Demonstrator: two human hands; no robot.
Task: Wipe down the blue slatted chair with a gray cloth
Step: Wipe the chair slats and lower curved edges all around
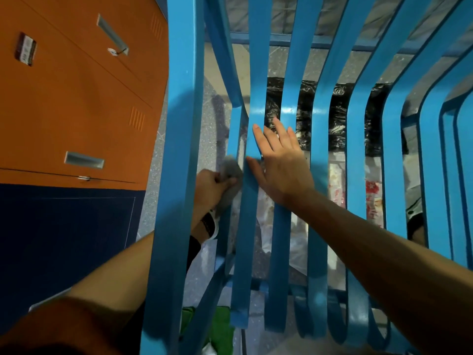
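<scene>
Wiping looks under way at the chair's (179, 124) left edge. The left hand (211, 185) grips the bunched cloth (231, 172) in the gap between the thick side rail and the leftmost slat (247, 226), seemingly against that slat's side. The right hand (279, 162) lies flat on the next slats, fingers straight and holding nothing, probably to steady the chair. Next, I judge, the cloth must slide along the slat, then move one gap right. The slats' long axis runs from the near edge away, and the cloth lies roughly along it.

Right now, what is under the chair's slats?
Through the gaps in the chair: a black plastic bag, clear printed bags and speckled floor. The slats and the right hand cover the rest.
</scene>
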